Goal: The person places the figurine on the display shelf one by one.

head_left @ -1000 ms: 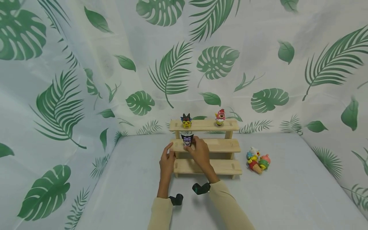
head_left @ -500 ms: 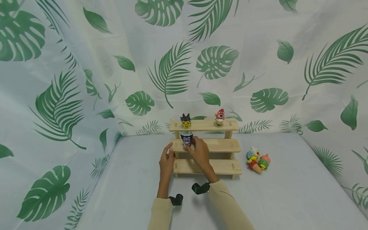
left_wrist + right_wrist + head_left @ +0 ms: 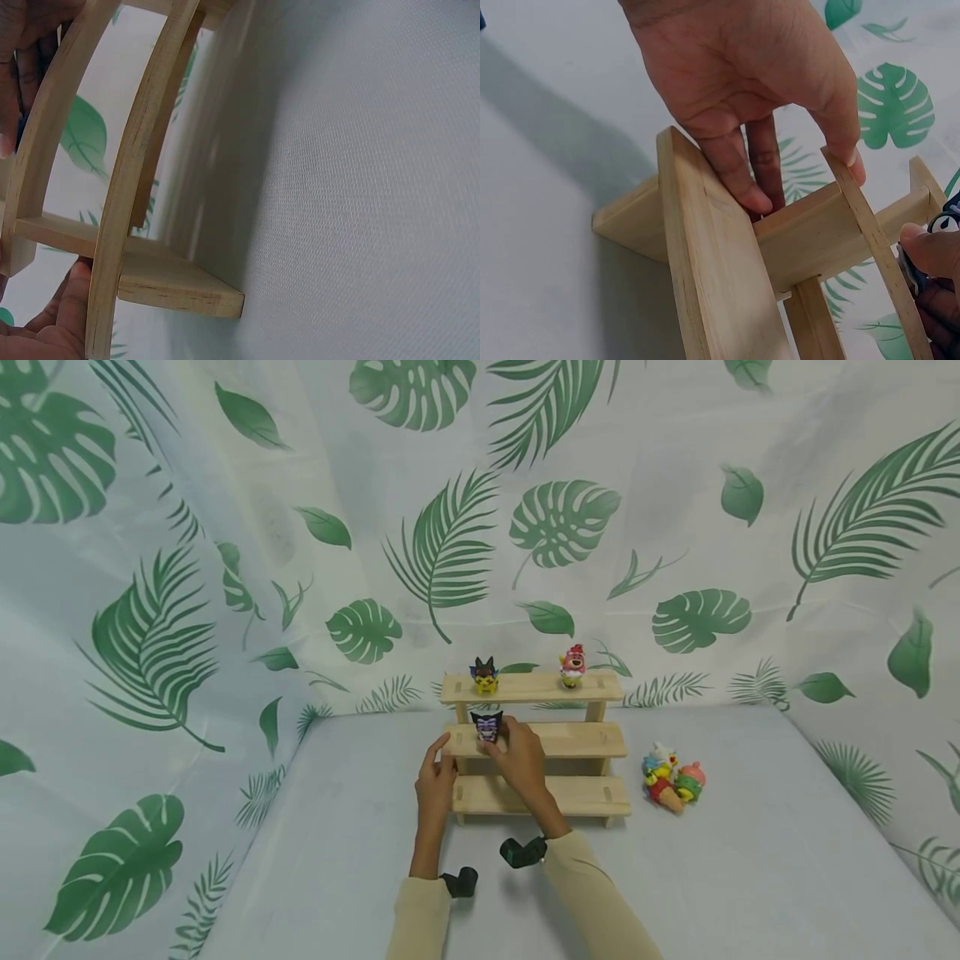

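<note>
My right hand (image 3: 522, 762) pinches a small black-and-purple figurine (image 3: 486, 725) with pointed ears. The figurine stands near the left end of the middle shelf on a three-tier wooden display stand (image 3: 573, 739). In the right wrist view, part of the figurine (image 3: 946, 222) shows beside the thumb, the rest hidden by the shelf and fingers. My left hand (image 3: 435, 785) grips the stand's left end. Its fingertips touch the middle shelf's end and the side support, as the right wrist view shows the left hand (image 3: 742, 67) from close by.
On the top shelf stand a black-and-yellow figurine (image 3: 485, 677) at left and a pink-and-red one (image 3: 573, 667) at right. Several colourful figurines (image 3: 672, 779) lie heaped on the white cloth right of the stand. A leaf-patterned curtain (image 3: 558, 522) rises behind it.
</note>
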The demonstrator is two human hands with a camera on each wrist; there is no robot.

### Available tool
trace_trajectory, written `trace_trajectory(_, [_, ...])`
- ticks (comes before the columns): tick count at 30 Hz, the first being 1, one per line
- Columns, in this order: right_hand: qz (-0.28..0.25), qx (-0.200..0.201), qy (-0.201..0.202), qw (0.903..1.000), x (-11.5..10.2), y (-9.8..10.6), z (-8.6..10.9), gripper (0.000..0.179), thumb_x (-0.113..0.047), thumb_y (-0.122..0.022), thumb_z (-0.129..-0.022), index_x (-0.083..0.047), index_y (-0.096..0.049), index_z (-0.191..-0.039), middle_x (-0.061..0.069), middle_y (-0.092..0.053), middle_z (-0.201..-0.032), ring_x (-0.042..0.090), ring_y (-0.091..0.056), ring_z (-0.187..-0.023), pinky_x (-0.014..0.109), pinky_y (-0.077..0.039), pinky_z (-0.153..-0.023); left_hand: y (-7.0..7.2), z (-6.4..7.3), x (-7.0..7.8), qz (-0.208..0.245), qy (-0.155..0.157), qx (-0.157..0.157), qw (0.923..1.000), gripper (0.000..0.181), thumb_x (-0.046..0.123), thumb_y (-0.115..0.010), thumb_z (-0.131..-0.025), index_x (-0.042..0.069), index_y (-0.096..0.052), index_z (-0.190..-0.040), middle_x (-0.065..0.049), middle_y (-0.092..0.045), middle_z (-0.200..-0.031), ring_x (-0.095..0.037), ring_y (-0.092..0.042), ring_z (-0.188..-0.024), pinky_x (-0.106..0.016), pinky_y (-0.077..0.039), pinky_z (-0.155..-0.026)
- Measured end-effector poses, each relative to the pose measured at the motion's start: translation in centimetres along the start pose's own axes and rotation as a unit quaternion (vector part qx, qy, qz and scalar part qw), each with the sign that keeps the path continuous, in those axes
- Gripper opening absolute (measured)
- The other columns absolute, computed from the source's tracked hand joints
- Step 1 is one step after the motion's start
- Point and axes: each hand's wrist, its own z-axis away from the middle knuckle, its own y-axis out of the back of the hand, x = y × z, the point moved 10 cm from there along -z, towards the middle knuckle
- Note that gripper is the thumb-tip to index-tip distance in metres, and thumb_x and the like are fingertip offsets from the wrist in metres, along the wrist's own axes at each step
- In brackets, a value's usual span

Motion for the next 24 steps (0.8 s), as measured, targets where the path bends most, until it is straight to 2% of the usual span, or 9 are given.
trace_trajectory(3, [0.003, 0.001, -0.001, 1.0, 0.05, -0.01, 0.01, 0.045, -0.026, -0.082, -0.079, -0.001, -0.065, -0.112, 0.015, -0.069, -0.101, 0.033, -0.063, -0.095, 0.049, -0.048, -0.083, 0.0, -0.04, -0.17, 0.003, 0.003, -0.003, 1.0, 0.038, 0.051, -0.045, -0.101, 0.036, -0.057, -0.134, -0.02, -0.062, -0.075, -0.008, -0.044, -0.056, -0.026, -0.037, -0.054])
trace_trajectory(9, [0.008, 0.004, 0.005, 0.9999, -0.11, 0.03, -0.03, 0.044, -0.027, -0.081, -0.081, -0.001, -0.065, -0.112, 0.015, -0.069, -0.1, 0.032, -0.063, -0.094, 0.048, -0.049, -0.082, 0.06, 0.04, -0.09, 0.003, 0.004, -0.006, 1.0, 0.036, 0.048, -0.046, -0.101, 0.036, -0.057, -0.134, -0.011, -0.058, -0.069, -0.006, -0.042, -0.054, -0.026, -0.037, -0.053])
trace_trajectory(16, [0.008, 0.006, 0.005, 0.9999, -0.26, 0.12, 0.01, 0.046, -0.026, -0.082, -0.079, 0.0, -0.065, -0.113, 0.016, -0.069, -0.101, 0.034, -0.063, -0.096, 0.049, -0.048, -0.083, -0.05, 0.23, 0.08, 0.007, 0.007, -0.01, 0.9999, 0.038, 0.048, -0.046, -0.101, 0.035, -0.057, -0.135, -0.016, -0.059, -0.072, -0.008, -0.041, -0.055, -0.027, -0.036, -0.053])
trace_trajectory(24, [0.008, 0.004, 0.0, 1.0, 0.01, -0.06, -0.02, 0.048, -0.027, -0.082, -0.08, 0.0, -0.064, -0.115, 0.017, -0.068, -0.103, 0.035, -0.063, -0.097, 0.05, -0.049, -0.084, 0.09, 0.17, 0.25, 0.001, 0.0, -0.006, 1.0, 0.037, 0.048, -0.045, -0.102, 0.035, -0.057, -0.135, -0.016, -0.059, -0.072, -0.008, -0.041, -0.055, -0.027, -0.037, -0.054])
